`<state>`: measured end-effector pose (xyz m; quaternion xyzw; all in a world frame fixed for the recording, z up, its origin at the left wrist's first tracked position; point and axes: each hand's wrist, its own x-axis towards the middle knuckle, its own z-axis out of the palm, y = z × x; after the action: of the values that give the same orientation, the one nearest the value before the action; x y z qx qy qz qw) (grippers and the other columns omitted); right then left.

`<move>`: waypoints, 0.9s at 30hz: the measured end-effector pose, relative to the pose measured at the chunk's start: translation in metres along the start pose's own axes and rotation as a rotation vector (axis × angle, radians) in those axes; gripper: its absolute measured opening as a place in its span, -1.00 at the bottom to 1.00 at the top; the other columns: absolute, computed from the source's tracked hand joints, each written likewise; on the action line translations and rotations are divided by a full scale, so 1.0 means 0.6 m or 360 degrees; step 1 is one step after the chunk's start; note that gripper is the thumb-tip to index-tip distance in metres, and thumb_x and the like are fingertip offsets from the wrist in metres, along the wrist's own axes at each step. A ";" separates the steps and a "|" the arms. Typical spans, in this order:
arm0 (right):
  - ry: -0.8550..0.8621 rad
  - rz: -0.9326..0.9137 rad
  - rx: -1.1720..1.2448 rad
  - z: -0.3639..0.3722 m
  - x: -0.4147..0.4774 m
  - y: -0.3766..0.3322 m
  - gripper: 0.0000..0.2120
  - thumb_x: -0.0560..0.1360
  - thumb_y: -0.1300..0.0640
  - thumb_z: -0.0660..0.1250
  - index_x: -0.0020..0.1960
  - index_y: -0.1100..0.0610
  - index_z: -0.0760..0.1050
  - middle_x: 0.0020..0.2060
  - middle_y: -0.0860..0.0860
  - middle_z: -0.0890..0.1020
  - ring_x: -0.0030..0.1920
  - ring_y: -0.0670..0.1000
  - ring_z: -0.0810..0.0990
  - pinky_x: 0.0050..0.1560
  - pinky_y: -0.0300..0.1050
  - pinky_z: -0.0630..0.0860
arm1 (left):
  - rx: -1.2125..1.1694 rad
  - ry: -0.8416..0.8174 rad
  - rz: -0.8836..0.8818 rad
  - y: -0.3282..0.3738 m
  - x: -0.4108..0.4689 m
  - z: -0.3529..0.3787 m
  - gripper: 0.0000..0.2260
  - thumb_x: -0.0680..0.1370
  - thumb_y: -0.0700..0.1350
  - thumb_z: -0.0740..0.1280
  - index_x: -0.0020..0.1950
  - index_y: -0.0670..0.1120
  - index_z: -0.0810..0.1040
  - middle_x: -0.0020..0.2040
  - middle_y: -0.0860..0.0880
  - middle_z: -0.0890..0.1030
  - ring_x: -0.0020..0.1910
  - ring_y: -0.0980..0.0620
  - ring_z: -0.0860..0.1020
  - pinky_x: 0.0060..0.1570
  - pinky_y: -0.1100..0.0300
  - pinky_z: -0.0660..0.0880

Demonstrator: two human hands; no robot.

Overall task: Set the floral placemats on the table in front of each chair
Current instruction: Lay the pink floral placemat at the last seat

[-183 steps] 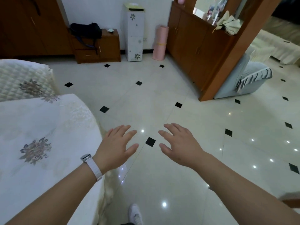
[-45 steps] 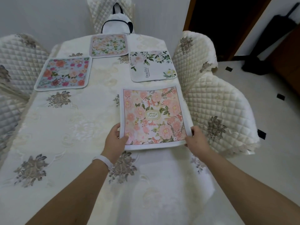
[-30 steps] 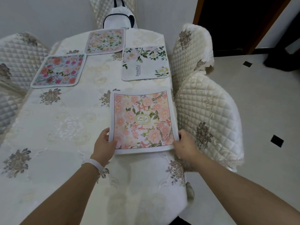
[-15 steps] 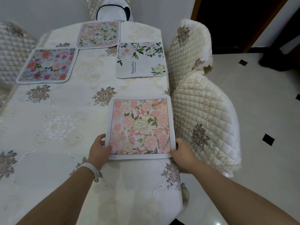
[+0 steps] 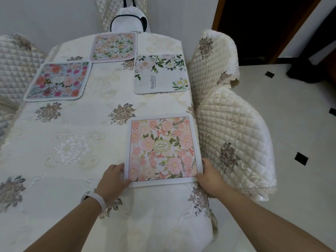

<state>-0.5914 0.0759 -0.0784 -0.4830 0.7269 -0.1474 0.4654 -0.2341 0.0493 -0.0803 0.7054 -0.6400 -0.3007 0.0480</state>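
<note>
- Pink placemat (image 5: 163, 150) lies flat on the worktop (image 5: 54, 179), at its right-hand edge, squarely in front of the nearer quilted chair (image 5: 234, 131).
- The left hand (image 5: 113, 179) grips the mat's near left corner, its fingers (image 5: 116, 166) curled against the white border.
- The right hand (image 5: 211, 177) holds the near right corner, thumb lying along the mat's edge; the rest of that hand's fingers are out of sight below the edge, between worktop and chair.
- A pale band (image 5: 98, 199) sits on the left wrist.
- Further along the same side is a white placemat (image 5: 161, 75) printed with green leaves and a word in dark letters, in front of the second quilted chair (image 5: 209, 60).
- At the far end a pastel placemat (image 5: 113, 46) lies before a chair carrying a white bag (image 5: 129, 22) with dark trim.
- On the left side a blue placemat (image 5: 57, 80) with red and pink blooms faces another padded chair (image 5: 16, 66).
- The four mats lie apart from one another, save that the pastel and blue ones almost meet at a corner.
- An embroidered cream cloth covers the whole worktop and hangs over its near edge.
- Pale floor tiles (image 5: 291, 115) with small black diamonds show to the right.
</note>
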 end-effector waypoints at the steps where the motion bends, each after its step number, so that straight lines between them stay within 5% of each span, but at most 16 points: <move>1: 0.0005 -0.0007 -0.0048 0.001 -0.001 0.000 -0.55 0.50 0.16 0.31 0.35 0.03 0.31 0.08 -0.03 0.61 -0.01 0.01 0.60 -0.09 -0.10 0.51 | 0.0076 0.0016 0.0054 -0.004 -0.002 0.001 -0.46 0.37 -0.01 0.51 0.30 -0.10 0.49 0.08 -0.10 0.52 0.09 -0.13 0.49 0.08 0.06 0.43; 5: 0.0029 -0.0069 -0.0230 0.006 -0.009 -0.002 -0.58 0.49 0.16 0.30 0.33 0.07 0.33 0.11 0.02 0.60 0.08 0.09 0.59 0.09 0.05 0.57 | 0.0217 -0.0079 0.0157 -0.015 -0.005 0.013 -0.29 0.32 0.16 0.45 0.37 -0.13 0.37 0.33 -0.12 0.48 0.29 -0.16 0.43 0.27 -0.01 0.41; 8: 0.0052 -0.0142 -0.0261 0.010 -0.015 -0.003 -0.54 0.46 0.25 0.23 0.35 0.07 0.35 0.16 0.04 0.58 0.12 0.10 0.57 0.13 0.06 0.55 | 0.0226 -0.0096 0.0140 -0.021 -0.012 0.029 -0.13 0.36 0.16 0.46 0.55 -0.13 0.18 0.55 -0.08 0.23 0.51 -0.04 0.20 0.48 0.08 0.16; 12: 0.0105 -0.0186 -0.0204 0.015 -0.024 -0.003 -0.52 0.42 0.31 0.19 0.32 0.08 0.40 0.13 0.01 0.59 0.11 0.06 0.57 0.04 -0.08 0.51 | 0.0242 -0.0044 0.0219 -0.021 -0.015 0.030 -0.15 0.39 0.15 0.44 0.56 -0.12 0.15 0.57 -0.07 0.19 0.54 -0.02 0.16 0.49 0.08 0.12; 16: 0.0085 -0.0135 -0.0155 0.011 -0.027 0.004 -0.52 0.47 0.25 0.24 0.38 0.07 0.35 0.21 0.04 0.55 0.20 0.11 0.54 0.17 0.06 0.52 | 0.0263 -0.0057 0.0264 -0.019 -0.017 0.027 -0.17 0.41 0.15 0.41 0.56 -0.12 0.15 0.57 -0.08 0.19 0.54 -0.03 0.15 0.50 0.07 0.10; 21: 0.0114 -0.0191 -0.0422 0.006 -0.031 0.013 -0.24 0.44 -0.01 0.43 0.52 0.06 0.14 0.34 0.06 0.35 0.35 0.10 0.35 0.29 0.02 0.38 | 0.0227 -0.0078 0.0253 -0.019 -0.011 0.022 -0.17 0.37 0.12 0.45 0.54 -0.10 0.17 0.52 -0.08 0.30 0.48 -0.07 0.26 0.45 0.00 0.24; 27: 0.0109 -0.0369 -0.0751 0.017 -0.033 0.013 -0.30 0.44 -0.06 0.36 0.49 0.12 0.20 0.32 0.05 0.35 0.31 0.07 0.39 0.20 -0.02 0.49 | 0.0267 -0.0098 0.0258 -0.023 -0.002 0.017 -0.10 0.34 0.15 0.47 0.56 -0.07 0.13 0.56 -0.06 0.23 0.52 -0.04 0.20 0.47 0.00 0.21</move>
<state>-0.5856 0.0985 -0.0782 -0.6528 0.6964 -0.0424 0.2951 -0.2270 0.0560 -0.0941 0.6433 -0.7191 -0.2626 -0.0067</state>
